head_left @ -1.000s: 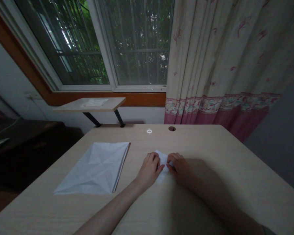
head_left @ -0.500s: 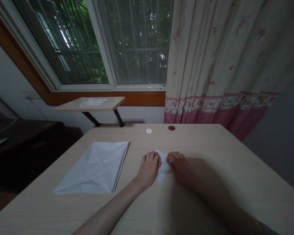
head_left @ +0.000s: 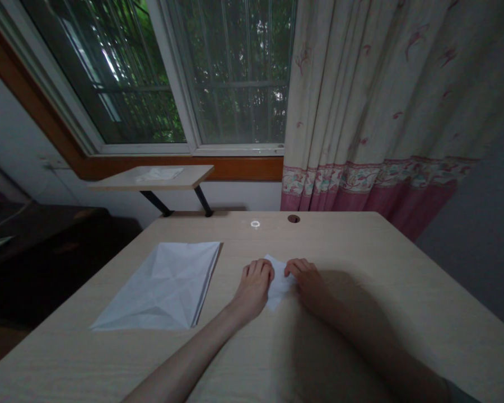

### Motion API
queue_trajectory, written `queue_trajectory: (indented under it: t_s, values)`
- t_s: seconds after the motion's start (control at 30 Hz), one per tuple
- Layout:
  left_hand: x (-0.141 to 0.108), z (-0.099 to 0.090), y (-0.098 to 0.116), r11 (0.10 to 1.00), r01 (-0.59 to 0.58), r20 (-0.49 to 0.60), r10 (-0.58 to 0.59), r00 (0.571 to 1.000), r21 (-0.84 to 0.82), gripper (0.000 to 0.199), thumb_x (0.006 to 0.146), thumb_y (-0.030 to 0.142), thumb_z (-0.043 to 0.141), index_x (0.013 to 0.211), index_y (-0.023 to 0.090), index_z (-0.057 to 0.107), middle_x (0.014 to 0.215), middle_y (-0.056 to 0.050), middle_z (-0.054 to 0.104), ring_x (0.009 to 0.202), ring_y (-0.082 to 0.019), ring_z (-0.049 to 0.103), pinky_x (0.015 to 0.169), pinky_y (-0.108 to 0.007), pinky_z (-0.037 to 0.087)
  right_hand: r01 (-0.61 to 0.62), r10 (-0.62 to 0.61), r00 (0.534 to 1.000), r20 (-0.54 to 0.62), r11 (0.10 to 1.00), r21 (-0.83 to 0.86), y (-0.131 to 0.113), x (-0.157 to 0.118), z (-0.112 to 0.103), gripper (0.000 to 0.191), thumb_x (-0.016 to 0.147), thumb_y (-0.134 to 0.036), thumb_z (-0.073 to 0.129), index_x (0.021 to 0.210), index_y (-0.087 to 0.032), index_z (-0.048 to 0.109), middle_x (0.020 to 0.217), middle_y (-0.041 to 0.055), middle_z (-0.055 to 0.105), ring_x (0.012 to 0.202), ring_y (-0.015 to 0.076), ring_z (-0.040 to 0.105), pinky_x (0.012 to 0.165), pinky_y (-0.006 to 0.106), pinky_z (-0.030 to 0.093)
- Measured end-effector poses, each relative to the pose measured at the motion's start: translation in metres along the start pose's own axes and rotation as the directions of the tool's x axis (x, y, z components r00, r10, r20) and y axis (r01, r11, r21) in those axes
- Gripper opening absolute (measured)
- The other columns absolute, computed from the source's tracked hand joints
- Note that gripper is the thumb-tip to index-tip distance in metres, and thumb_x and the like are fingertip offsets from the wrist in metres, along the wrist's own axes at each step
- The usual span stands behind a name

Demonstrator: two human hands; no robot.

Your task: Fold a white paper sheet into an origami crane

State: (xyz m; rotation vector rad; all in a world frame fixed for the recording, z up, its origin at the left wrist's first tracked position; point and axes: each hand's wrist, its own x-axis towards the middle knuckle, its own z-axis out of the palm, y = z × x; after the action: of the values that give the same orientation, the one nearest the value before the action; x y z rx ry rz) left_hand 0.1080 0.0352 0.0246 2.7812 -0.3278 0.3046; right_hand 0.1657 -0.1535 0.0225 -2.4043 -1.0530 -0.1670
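Observation:
A small piece of white paper (head_left: pixel 279 285) lies on the light wooden desk (head_left: pixel 252 358) between my two hands. My left hand (head_left: pixel 256 282) rests over its left side, with the fingers curled and pressed on the paper's edge. On the opposite side, my right hand (head_left: pixel 306 280) has its fingers bent around the right edge. The thumbs and the paper's outer parts are mostly hidden under the hands. To the left of my left forearm lies a stack of larger creased white paper sheets (head_left: pixel 163 285).
A raised shelf (head_left: pixel 193 178) on black legs stands at the desk's back left, with a crumpled white paper (head_left: pixel 162 174) on it. A round cable hole (head_left: pixel 294 219) sits near the back edge. Behind are a window and a patterned curtain (head_left: pixel 361 112).
My left hand has shifted very slightly left, showing a little more of the small paper. My right hand is nearly still, and the stack has not moved.

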Motion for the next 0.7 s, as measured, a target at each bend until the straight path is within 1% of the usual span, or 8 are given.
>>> queue_trajectory:
  t_s: [0.1,0.17,0.37,0.53,0.7]
  values:
    - [0.000,-0.002,0.001,1.000,0.007,0.008,-0.007,1.000,-0.018,0.027,0.092,0.000,0.036,0.097,0.020,0.052,0.113,-0.005,0.056,0.105,-0.021,0.047,0.091,-0.037,0.036,-0.015,0.015,1.000,0.007,1.000,-0.007,-0.001,0.000,-0.001,0.045,0.065,0.010,0.036,0.092,-0.019,0.057,0.096,0.0050,0.060,0.094,0.0208,0.051,0.085,0.033,0.038]
    - [0.000,-0.003,0.001,1.000,0.006,0.000,-0.006,1.000,-0.028,0.026,0.092,0.000,0.036,0.097,0.020,0.052,0.113,-0.005,0.056,0.105,-0.022,0.047,0.091,-0.037,0.035,-0.002,0.002,1.000,-0.002,1.000,-0.003,0.000,0.000,-0.001,0.045,0.065,0.009,0.036,0.092,-0.020,0.057,0.098,0.0051,0.060,0.094,0.0211,0.051,0.085,0.033,0.038]
    - [0.000,-0.003,0.000,0.994,-0.014,-0.073,0.006,0.997,-0.107,0.021,0.091,0.004,0.042,0.096,0.021,0.053,0.109,-0.003,0.060,0.104,-0.021,0.050,0.090,-0.037,0.037,0.037,-0.035,0.998,-0.051,0.998,0.043,0.008,-0.001,0.006,0.047,0.059,0.007,0.038,0.092,-0.020,0.057,0.098,0.0054,0.061,0.097,0.0221,0.052,0.086,0.035,0.039]
    - [0.000,-0.006,-0.001,0.983,-0.058,-0.135,0.035,0.990,-0.171,0.027,0.083,0.002,0.047,0.097,0.022,0.058,0.108,-0.002,0.063,0.105,-0.021,0.052,0.093,-0.036,0.037,0.068,-0.059,0.994,-0.087,0.992,0.104,0.013,-0.003,0.012,0.048,0.059,0.005,0.037,0.095,-0.020,0.057,0.098,0.0056,0.062,0.096,0.0219,0.053,0.087,0.036,0.041]
    - [-0.001,-0.009,0.000,0.971,-0.096,-0.147,0.065,0.987,-0.218,0.028,0.080,0.002,0.048,0.092,0.023,0.063,0.102,-0.001,0.066,0.101,-0.020,0.056,0.091,-0.036,0.038,0.106,-0.090,0.989,-0.119,0.985,0.135,0.016,-0.002,0.015,0.049,0.063,0.005,0.036,0.098,-0.020,0.059,0.100,0.0061,0.064,0.098,0.0211,0.056,0.090,0.037,0.042]
